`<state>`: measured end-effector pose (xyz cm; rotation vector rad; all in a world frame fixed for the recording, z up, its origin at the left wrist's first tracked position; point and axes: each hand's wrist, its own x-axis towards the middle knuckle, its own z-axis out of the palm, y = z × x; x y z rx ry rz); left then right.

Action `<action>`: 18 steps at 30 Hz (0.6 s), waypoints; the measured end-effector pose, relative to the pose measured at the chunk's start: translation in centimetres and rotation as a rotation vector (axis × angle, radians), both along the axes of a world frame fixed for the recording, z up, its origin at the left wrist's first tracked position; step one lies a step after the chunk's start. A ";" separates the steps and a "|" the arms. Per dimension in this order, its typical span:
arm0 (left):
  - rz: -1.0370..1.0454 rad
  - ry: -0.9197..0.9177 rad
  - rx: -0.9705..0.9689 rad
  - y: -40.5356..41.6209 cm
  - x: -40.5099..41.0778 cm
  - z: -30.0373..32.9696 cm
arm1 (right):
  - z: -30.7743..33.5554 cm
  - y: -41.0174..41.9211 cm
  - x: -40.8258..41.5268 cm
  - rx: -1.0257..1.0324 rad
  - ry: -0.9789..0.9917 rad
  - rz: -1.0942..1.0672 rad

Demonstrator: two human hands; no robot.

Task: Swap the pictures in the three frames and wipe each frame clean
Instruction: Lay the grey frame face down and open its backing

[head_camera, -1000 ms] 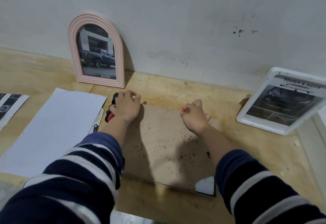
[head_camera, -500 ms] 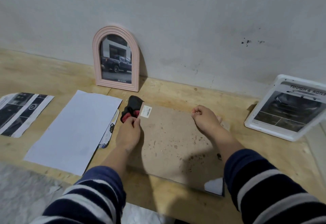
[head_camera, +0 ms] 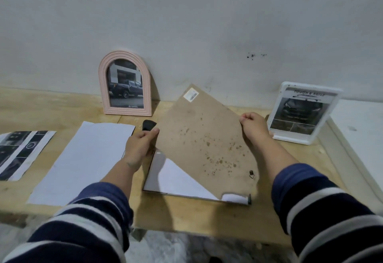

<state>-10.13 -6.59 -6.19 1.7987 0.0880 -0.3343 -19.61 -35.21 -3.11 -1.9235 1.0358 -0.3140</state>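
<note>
A brown stained backing board is tilted up off a face-down frame on the table. My left hand pinches its left edge and my right hand grips its right edge. Under the board lies a white sheet, the back of a picture inside the frame. A pink arched frame with a truck photo leans on the wall. A white rectangular frame with a car advert stands at the right.
A large white sheet lies left of the frame, a car printout farther left. A black object sits behind my left hand. The wooden table ends near me; a white ledge is at right.
The backing board lay flat on the frame; now both hands have lifted its far edge up and toward me, exposing the white sheet beneath. The camera view has pulled back.
</note>
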 end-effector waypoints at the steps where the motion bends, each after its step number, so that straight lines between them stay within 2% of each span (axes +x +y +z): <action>1: 0.005 0.072 -0.096 -0.4 -0.4 0.5 | -0.2 -0.4 -0.8 0.055 -0.008 -0.043; 3: -0.070 0.191 -0.242 -2.0 -2.0 1.2 | -1.0 -1.4 -3.2 0.143 -0.028 -0.156; 5: -0.145 0.250 -0.293 -4.3 -3.6 1.0 | -3.5 -3.5 -5.2 0.197 -0.015 -0.268; 9: -0.255 0.313 -0.273 -9.6 -8.1 0.5 | -2.5 -3.3 -12.1 0.284 -0.004 -0.581; 12: -0.358 0.363 -0.244 -12.9 -11.5 0.3 | -1.5 -3.4 -16.9 0.325 0.000 -0.739; 15: -0.463 0.366 -0.168 -16.0 -14.3 -0.2 | -2.4 -4.6 -21.0 0.342 -0.003 -0.810; 18: -0.527 0.324 -0.067 -18.7 -16.6 -1.1 | -4.0 -6.2 -23.7 0.307 0.044 -0.719</action>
